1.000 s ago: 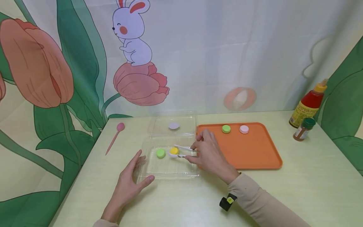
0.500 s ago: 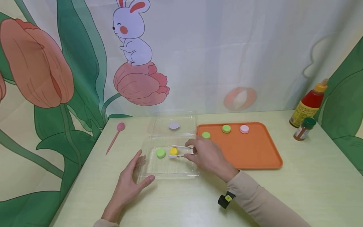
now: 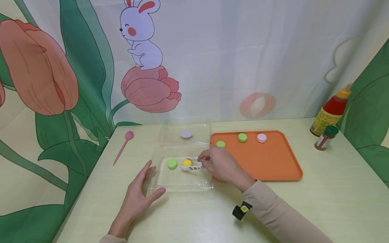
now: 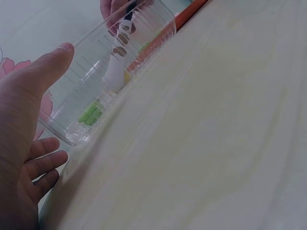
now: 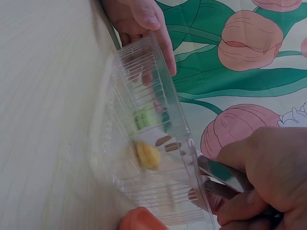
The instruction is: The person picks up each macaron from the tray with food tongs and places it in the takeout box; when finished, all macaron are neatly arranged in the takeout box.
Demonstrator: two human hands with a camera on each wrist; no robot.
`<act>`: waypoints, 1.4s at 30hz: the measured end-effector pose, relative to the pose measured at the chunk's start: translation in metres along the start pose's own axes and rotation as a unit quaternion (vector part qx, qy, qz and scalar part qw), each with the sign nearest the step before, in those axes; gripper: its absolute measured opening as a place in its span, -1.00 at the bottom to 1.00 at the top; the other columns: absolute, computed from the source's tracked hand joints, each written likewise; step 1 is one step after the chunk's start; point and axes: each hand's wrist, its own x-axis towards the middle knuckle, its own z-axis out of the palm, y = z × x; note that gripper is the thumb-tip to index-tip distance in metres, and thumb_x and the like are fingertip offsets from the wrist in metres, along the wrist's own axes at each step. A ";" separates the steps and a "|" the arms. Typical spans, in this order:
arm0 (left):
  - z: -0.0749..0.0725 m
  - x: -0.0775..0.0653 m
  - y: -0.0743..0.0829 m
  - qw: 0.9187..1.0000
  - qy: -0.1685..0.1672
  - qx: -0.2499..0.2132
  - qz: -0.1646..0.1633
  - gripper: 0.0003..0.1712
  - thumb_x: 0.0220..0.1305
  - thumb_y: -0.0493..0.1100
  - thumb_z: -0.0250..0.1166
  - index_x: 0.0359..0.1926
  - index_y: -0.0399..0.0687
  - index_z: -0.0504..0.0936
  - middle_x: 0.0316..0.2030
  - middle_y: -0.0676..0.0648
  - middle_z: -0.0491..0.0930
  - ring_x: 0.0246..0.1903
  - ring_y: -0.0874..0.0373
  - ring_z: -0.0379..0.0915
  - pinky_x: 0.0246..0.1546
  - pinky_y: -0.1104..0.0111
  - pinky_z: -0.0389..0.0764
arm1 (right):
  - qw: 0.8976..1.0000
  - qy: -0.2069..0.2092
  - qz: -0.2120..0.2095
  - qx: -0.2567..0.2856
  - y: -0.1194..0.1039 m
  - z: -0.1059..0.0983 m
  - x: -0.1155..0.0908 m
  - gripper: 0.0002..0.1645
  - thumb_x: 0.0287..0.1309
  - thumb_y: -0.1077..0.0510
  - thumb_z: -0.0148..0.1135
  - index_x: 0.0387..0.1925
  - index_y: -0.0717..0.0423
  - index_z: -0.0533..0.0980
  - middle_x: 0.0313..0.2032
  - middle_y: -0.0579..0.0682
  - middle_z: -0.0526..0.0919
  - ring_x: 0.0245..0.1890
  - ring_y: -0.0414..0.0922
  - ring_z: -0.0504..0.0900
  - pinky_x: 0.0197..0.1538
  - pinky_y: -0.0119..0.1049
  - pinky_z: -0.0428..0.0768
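The pale counter bears a pink spoon at left, then an opened clear clamshell container beside an orange tray. A sauce bottle and green-capped spice jar stand at right.

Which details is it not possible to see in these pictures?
Head: grip end of the tongs, hidden by the right hand.
Head: print on the red sauce bottle, too small.
Left wrist: most of the yellow macaron, hidden behind the tongs.
Right wrist: most of the orange tray, cut off by the bottom edge.
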 end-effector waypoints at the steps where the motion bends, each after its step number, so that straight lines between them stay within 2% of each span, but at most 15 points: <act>1: 0.000 0.000 0.000 1.000 0.000 0.001 0.000 0.26 0.28 0.18 0.67 0.81 0.32 0.10 0.55 0.01 0.53 0.55 0.01 0.41 0.59 0.23 0.30 | 1.000 0.000 0.000 0.003 0.000 0.000 0.000 -0.78 0.44 0.31 0.36 -0.04 0.13 0.86 -0.12 -0.01 0.87 -0.50 -0.21 0.47 -0.49 -0.40 0.28; 4: 0.000 0.000 -0.001 1.000 0.001 0.001 0.001 0.27 0.28 0.18 0.67 0.81 0.32 0.10 0.55 0.01 0.53 0.55 0.00 0.41 0.58 0.27 0.29 | 1.000 0.006 -0.001 0.008 -0.001 -0.001 0.001 -0.75 0.41 0.32 0.32 -0.05 0.16 0.86 -0.13 0.00 0.87 -0.55 -0.24 0.41 -0.51 -0.42 0.23; 10: 0.001 0.000 -0.002 1.000 0.002 -0.002 0.007 0.27 0.28 0.18 0.67 0.81 0.31 0.10 0.55 0.00 0.53 0.55 0.00 0.42 0.51 0.52 0.21 | 0.999 0.027 -0.004 0.029 0.002 0.002 0.002 -0.66 0.34 0.38 0.23 -0.06 0.19 0.87 -0.20 -0.01 0.84 -0.59 -0.24 0.31 -0.53 -0.42 0.18; 16: 0.000 0.001 0.000 1.000 0.001 0.001 0.008 0.27 0.28 0.18 0.67 0.81 0.30 0.10 0.55 0.00 0.53 0.55 -0.01 0.42 0.53 0.50 0.21 | 0.998 0.034 -0.015 0.048 0.009 0.004 0.001 -0.61 0.34 0.41 0.17 -0.05 0.18 0.87 -0.07 0.06 0.88 -0.58 -0.25 0.29 -0.53 -0.42 0.19; 21: -0.001 0.000 0.000 1.000 0.002 0.002 0.008 0.26 0.29 0.19 0.67 0.81 0.33 0.09 0.55 -0.01 0.53 0.55 0.00 0.42 0.51 0.56 0.18 | 0.999 0.012 -0.024 0.030 0.006 0.000 0.002 -0.63 0.35 0.39 0.18 -0.13 0.11 0.88 -0.16 -0.05 0.87 -0.59 -0.24 0.32 -0.49 -0.41 0.25; 23: -0.001 0.000 0.001 1.000 0.003 0.003 0.006 0.26 0.29 0.18 0.67 0.81 0.33 0.09 0.55 -0.01 0.53 0.55 -0.01 0.42 0.55 0.47 0.22 | 1.000 -0.001 -0.027 0.010 0.003 -0.002 0.002 -0.65 0.37 0.38 0.20 -0.17 0.09 0.88 -0.22 -0.10 0.85 -0.52 -0.22 0.40 -0.44 -0.39 0.30; 26: 0.000 0.000 0.001 1.000 0.001 0.004 0.003 0.26 0.29 0.17 0.66 0.81 0.30 0.09 0.55 -0.03 0.52 0.56 -0.04 0.40 0.62 0.15 0.29 | 1.000 -0.012 -0.027 -0.011 -0.001 -0.004 0.002 -0.67 0.38 0.36 0.21 -0.19 0.08 0.87 -0.24 -0.12 0.84 -0.44 -0.19 0.48 -0.37 -0.37 0.39; 28: 0.000 0.001 0.001 1.000 0.000 0.001 0.000 0.27 0.29 0.16 0.67 0.81 0.27 0.09 0.56 -0.06 0.52 0.57 -0.07 0.39 0.62 -0.06 0.28 | 1.000 -0.014 -0.020 -0.008 -0.002 -0.004 0.002 -0.69 0.39 0.35 0.23 -0.15 0.12 0.87 -0.21 -0.10 0.85 -0.44 -0.18 0.50 -0.38 -0.37 0.40; 30: 0.000 0.001 0.001 1.000 -0.002 -0.003 -0.003 0.28 0.28 0.15 0.68 0.81 0.24 0.09 0.56 -0.08 0.51 0.58 -0.11 0.37 0.61 -0.17 0.26 | 1.000 -0.010 -0.015 0.001 -0.002 -0.003 0.002 -0.69 0.37 0.34 0.23 -0.13 0.14 0.87 -0.19 -0.07 0.86 -0.46 -0.20 0.51 -0.39 -0.37 0.42; 36: 0.000 0.001 0.002 1.000 -0.002 -0.007 -0.004 0.29 0.27 0.13 0.69 0.81 0.25 0.09 0.56 -0.06 0.51 0.58 -0.09 0.37 0.62 -0.15 0.24 | 0.999 0.006 -0.014 0.045 0.003 -0.001 0.000 -0.66 0.33 0.35 0.20 -0.13 0.15 0.87 -0.14 -0.03 0.88 -0.49 -0.24 0.47 -0.43 -0.39 0.38; 42: 0.000 0.000 0.003 1.000 -0.004 -0.003 -0.006 0.29 0.27 0.16 0.68 0.81 0.28 0.09 0.56 -0.03 0.51 0.58 -0.04 0.37 0.61 -0.09 0.26 | 0.993 0.035 0.003 0.115 0.007 -0.010 -0.010 -0.60 0.38 0.30 0.12 -0.11 0.03 0.86 -0.04 -0.02 0.86 -0.63 -0.26 0.22 -0.50 -0.39 0.19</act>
